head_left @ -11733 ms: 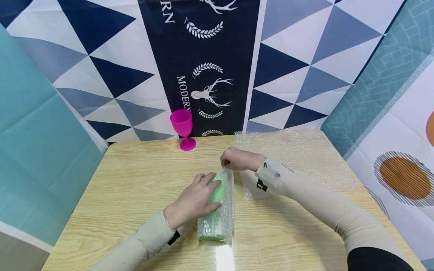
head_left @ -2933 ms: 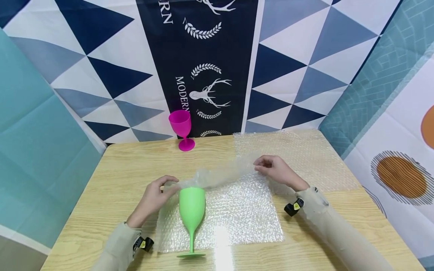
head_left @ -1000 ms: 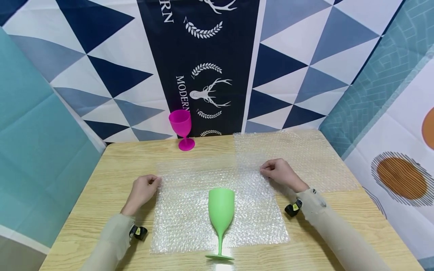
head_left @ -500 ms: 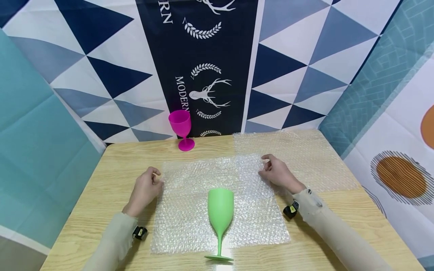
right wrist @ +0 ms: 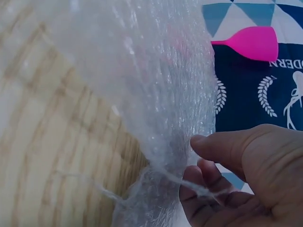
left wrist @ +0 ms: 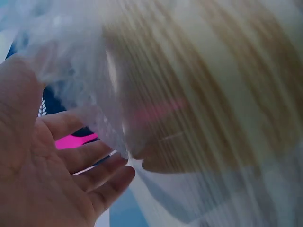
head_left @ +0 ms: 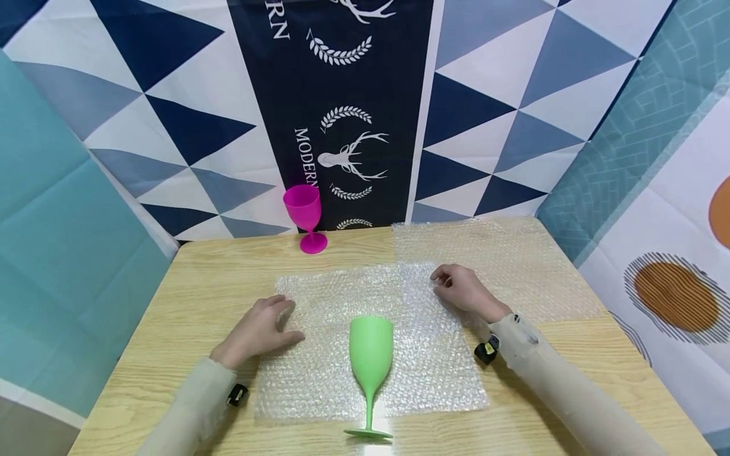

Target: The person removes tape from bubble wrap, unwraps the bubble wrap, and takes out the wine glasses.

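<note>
A green plastic goblet lies on a flat sheet of bubble wrap, its foot past the near edge. My left hand reaches over the wrap's left edge, thumb and fingers spread apart. In the left wrist view, the left hand has extended fingers beside the clear wrap. Near the sheet's far right corner is my right hand, fingers loosely bent, a gap between thumb and index. The right wrist view has the right hand close beside the wrap edge; contact is unclear.
A magenta goblet stands upright at the back of the wooden table. Another bubble wrap sheet lies at the back right, partly overlapped by the nearer one. A patterned cloth backdrop rises behind the table.
The wrapped green goblet has been unwrapped, and the wrap spread flat. The goblet has shifted right since 2.9 s ago. Lately my left hand has moved right over the sheet and spread its fingers.
</note>
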Motion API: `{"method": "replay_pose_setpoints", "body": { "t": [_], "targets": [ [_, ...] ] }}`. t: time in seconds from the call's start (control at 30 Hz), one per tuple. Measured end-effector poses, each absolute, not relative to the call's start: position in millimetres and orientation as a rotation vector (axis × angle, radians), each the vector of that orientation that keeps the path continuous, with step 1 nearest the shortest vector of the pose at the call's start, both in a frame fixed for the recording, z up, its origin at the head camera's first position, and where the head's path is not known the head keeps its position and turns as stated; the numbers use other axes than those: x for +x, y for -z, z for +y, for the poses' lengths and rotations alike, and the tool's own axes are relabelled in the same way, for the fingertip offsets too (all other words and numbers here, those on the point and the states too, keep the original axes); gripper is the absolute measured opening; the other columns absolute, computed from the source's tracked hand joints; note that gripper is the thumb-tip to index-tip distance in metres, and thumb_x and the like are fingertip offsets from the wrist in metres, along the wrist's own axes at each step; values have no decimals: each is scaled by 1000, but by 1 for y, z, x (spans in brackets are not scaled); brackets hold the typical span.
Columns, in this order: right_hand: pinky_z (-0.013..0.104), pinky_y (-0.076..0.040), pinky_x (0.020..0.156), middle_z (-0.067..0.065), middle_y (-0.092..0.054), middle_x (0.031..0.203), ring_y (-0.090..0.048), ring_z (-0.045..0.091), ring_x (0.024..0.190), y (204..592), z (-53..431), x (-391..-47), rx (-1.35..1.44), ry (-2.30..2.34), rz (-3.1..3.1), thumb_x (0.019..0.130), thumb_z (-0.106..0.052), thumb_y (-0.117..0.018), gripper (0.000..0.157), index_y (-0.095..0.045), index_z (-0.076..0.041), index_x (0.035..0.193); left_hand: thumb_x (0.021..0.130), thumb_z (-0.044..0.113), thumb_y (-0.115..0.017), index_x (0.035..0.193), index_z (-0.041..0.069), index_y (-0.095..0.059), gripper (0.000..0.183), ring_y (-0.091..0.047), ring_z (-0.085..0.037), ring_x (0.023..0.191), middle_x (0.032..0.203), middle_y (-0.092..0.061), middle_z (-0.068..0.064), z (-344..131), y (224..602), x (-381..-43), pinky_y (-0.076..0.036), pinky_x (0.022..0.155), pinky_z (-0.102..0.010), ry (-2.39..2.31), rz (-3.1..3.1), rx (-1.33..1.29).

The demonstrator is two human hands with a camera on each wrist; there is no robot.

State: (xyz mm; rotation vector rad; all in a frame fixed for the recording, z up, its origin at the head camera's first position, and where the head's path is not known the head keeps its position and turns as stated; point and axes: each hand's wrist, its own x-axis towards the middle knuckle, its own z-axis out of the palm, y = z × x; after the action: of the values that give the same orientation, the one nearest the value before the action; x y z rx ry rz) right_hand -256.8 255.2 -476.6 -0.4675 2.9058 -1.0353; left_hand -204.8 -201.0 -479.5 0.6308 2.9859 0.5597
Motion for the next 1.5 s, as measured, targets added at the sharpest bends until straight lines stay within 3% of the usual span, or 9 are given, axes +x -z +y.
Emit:
{"method": "replay_pose_setpoints", "body": {
  "t": [0.33,0.5,0.7,1.07,1.27,1.5],
  "targets": [
    [39,-62,81,17,-74,104,-72,28,90,467,243,-250,-546,1149,2911,96,-5,-66,19,-72,4,113,82,49,-82,130,-2,-65,72,-61,-47,123,136,-62,-27,-194,479,-209,-50,105,-61,-445,3059,640],
    [33,-62,82,18,-74,107,-72,28,93,463,234,-238,-578,1256,2820,97,-4,-66,22,-70,6,116,83,48,-82,132,-3,-64,74,-59,-49,124,138,-60,-30,-195,480,-211,-48,108,-60,-455,3056,622],
    [25,-61,75,16,-74,101,-71,22,86,466,223,-223,-502,1377,2562,97,-9,-67,28,-68,7,120,85,45,-81,135,-4,-62,73,-55,-51,129,141,-58,-31,-198,481,-214,-45,111,-59,-494,3036,610],
    [30,-64,82,24,-71,102,-74,19,83,477,201,-188,-239,1685,1773,101,-6,-61,32,-61,19,122,86,47,-79,140,-3,-58,76,-48,-53,136,147,-52,-32,-198,479,-213,-42,114,-61,-525,2985,553],
    [30,-64,78,25,-73,102,-76,19,79,480,191,-177,-242,1674,1671,98,-10,-67,33,-65,14,120,87,47,-79,140,-4,-58,77,-47,-53,137,147,-52,-32,-197,478,-214,-41,114,-62,-526,2975,553],
    [35,-63,85,27,-71,111,-76,22,86,477,183,-178,-208,1666,1598,96,-21,-73,50,-58,12,131,88,48,-77,142,-3,-56,78,-45,-54,138,151,-48,-32,-198,478,-212,-41,114,-63,-529,2961,523]
  ]
}}
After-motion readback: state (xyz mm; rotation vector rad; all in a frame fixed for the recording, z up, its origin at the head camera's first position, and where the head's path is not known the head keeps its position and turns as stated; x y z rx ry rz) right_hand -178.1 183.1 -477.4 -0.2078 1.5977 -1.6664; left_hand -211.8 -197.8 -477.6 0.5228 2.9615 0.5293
